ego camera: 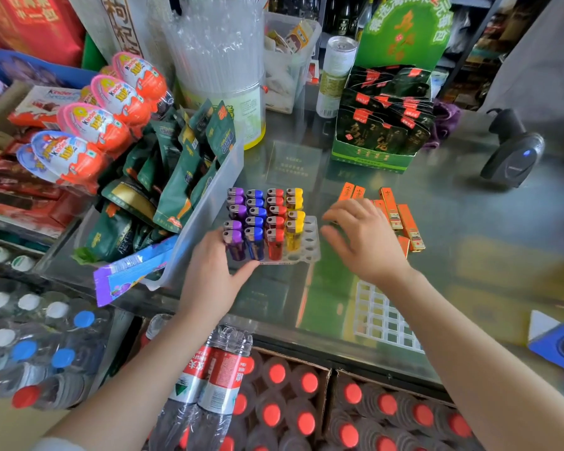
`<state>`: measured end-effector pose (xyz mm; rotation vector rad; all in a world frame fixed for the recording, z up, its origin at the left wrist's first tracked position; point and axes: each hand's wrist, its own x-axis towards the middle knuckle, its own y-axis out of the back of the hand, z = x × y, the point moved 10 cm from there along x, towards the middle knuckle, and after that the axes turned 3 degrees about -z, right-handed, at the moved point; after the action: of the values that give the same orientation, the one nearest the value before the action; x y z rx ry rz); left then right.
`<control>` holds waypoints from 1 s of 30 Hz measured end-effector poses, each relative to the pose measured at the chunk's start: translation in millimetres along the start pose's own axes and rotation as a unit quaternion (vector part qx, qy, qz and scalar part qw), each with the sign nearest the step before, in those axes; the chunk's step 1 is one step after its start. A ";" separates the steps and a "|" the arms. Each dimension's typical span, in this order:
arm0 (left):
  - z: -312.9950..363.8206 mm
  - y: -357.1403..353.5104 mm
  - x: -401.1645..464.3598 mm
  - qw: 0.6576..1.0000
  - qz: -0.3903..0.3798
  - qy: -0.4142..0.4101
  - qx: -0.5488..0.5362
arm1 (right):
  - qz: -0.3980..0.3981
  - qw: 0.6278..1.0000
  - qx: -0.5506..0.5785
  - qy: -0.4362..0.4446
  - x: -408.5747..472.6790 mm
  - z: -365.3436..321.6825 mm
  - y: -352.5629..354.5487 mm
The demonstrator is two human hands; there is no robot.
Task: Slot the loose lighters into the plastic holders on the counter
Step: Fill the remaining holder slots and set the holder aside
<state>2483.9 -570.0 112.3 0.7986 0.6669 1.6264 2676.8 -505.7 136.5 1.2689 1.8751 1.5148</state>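
two hands busy: left hand (214, 271) grips the near corner of the clear holder (310, 242) on the surface, right hand (363, 237) hovers spread and empty, nearer the orange lighters (411, 226) lying flat just beyond it, long axes pointing away.

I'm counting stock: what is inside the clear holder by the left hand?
The clear holder has purple, blue, red and yellow lighters standing in four columns; its right-hand holes are empty. The left hand covers its near-left corner.

My shop's glass worktop (469, 229) is pretty reflective, with dark shelving (476, 37) behind and bottled water crates (306, 402) on the floor.
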 end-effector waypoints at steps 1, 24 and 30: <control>1.3 -1.6 3.3 1.000 0.004 -0.001 0.005 | -0.003 1.000 0.005 0.029 -7.0 -11.6 -0.7; 83.8 63.6 49.9 0.993 0.033 -0.113 0.029 | -0.037 0.986 -0.094 -0.135 94.8 19.5 -38.9; 86.3 57.2 62.2 0.988 0.013 -0.145 0.053 | -0.004 0.983 -0.087 -0.163 124.0 40.9 -37.4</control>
<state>2510.9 -519.4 218.5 1.1019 0.5382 1.4689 2632.1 -379.2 115.7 1.3323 1.5061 1.3374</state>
